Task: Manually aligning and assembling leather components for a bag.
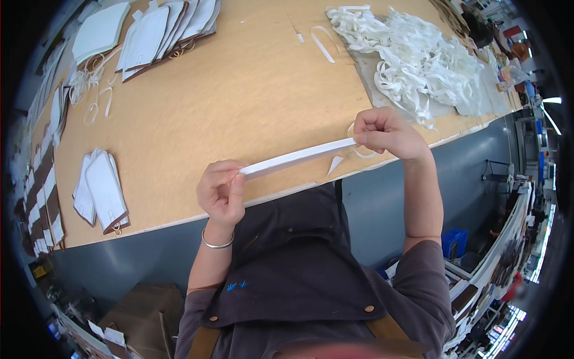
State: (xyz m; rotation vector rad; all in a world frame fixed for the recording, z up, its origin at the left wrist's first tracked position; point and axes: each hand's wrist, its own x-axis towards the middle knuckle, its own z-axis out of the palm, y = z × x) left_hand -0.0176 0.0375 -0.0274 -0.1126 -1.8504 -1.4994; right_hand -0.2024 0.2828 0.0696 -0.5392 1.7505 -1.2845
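A narrow white strip (pixel 297 158) is stretched between my two hands, just above the front edge of the table (pixel 263 96). My left hand (pixel 222 190) pinches its left end between thumb and fingertips; a metal bangle circles that wrist. The other end is pinched by my right hand (pixel 388 133), held a little higher and farther out. Part of a thin pale loop shows around and below the right fingers; whether it joins the strip I cannot tell. Below the strip, a small white triangular scrap (pixel 335 164) lies near the table edge.
A tangled heap of white tape (pixel 418 57) rests on a grey sheet at the far right. Stacked white panels with brown edges (pixel 161 36) lie far left, with a smaller group (pixel 103 188) near left. A loose tape piece (pixel 323 45) lies beside the heap.
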